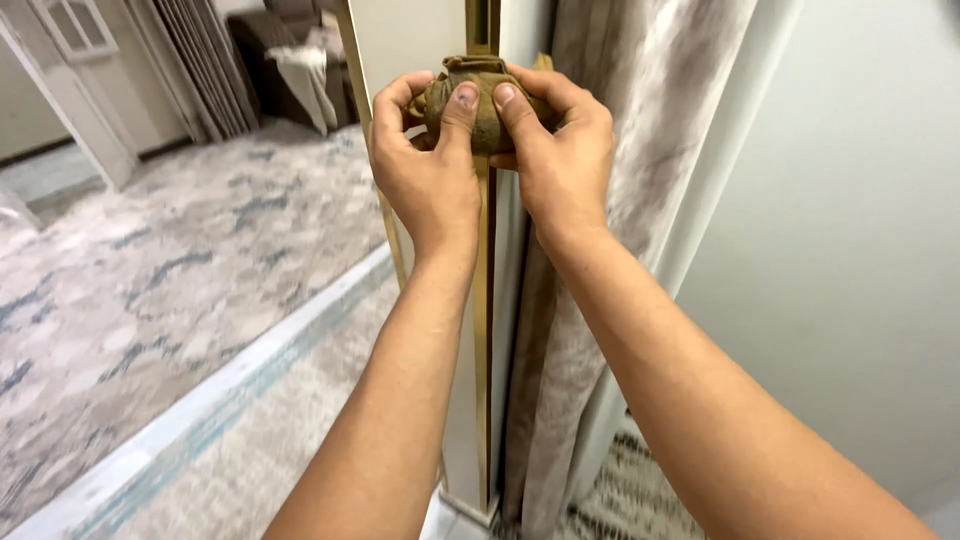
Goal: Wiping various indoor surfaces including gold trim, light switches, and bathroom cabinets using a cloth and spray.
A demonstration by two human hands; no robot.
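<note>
Both forearms rising from lower frame; left hand (428, 170) and right hand (560, 150) pinched tight around brown cloth wad (478, 105), upper centre, pressed against gold trim strip (481, 330). Strip below apparently not yet wiped.

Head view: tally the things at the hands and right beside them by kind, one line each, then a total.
Hands: 2, the left hand and the right hand, both gripping the cloth
Brown cloth, bunched: 1
Gold vertical strips: 2, the centre strip and the left strip
Beige curtain: 1
Total: 6
</note>
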